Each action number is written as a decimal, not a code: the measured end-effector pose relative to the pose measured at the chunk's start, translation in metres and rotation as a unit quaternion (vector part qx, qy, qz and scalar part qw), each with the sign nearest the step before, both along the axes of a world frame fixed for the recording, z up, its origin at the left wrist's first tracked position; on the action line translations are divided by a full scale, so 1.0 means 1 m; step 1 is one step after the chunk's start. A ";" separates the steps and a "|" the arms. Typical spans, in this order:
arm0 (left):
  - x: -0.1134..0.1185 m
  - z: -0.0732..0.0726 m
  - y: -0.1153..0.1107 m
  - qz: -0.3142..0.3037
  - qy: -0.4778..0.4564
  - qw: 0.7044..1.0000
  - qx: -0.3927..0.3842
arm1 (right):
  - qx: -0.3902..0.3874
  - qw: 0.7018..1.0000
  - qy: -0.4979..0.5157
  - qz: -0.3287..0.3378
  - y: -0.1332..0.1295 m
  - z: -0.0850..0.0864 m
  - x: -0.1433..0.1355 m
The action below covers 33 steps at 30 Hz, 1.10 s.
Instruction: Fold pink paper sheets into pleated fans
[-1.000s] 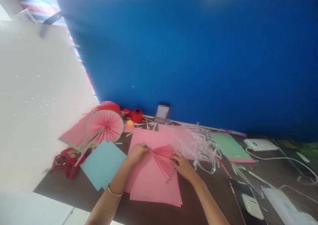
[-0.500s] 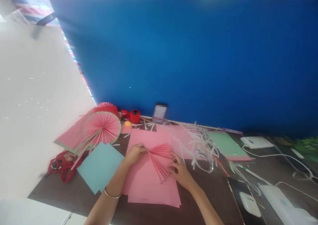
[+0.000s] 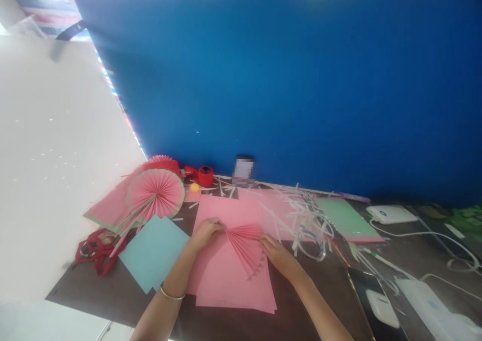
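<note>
A pleated pink paper fan (image 3: 244, 250) lies spread over pink paper sheets (image 3: 226, 298), its folds meeting at a point on the left. My left hand (image 3: 207, 232), with a bracelet on the wrist, pinches that gathered point. At the fan's outer edge, my right hand (image 3: 276, 254) has its fingers closed on the pleats. Left of the sheets is light blue paper (image 3: 152, 253). Behind it rests a finished round pink paper fan (image 3: 156, 193) with a green rim.
White paper strips (image 3: 309, 215) lie tangled behind my right hand. A red tape roll (image 3: 205, 176) and a yellow ball-like object (image 3: 194, 187) stand near the blue panel (image 3: 263, 80). A phone (image 3: 371, 301), white devices and cables lie to the right. Red straps (image 3: 100, 250) lie at left.
The fan's two separate pleated sections have come together into one continuous spread. My right hand has shifted slightly right, its fingers now closed at the edge; my left hand keeps its pinch.
</note>
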<state>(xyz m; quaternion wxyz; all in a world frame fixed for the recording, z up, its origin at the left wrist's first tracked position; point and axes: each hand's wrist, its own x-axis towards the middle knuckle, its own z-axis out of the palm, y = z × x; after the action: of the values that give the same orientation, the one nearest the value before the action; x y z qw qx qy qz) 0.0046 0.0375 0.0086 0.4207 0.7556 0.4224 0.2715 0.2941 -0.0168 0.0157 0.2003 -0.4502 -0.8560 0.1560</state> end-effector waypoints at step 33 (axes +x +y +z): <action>0.001 0.003 -0.002 -0.019 0.066 0.989 0.128 | -0.120 0.982 0.112 -0.095 0.004 0.006 -0.009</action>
<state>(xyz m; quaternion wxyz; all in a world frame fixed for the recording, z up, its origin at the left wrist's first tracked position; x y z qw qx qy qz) 0.0057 0.0358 0.0116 0.2962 0.8274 0.3970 0.2648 0.2856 -0.0133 0.0212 0.2529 -0.5301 -0.7567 0.2873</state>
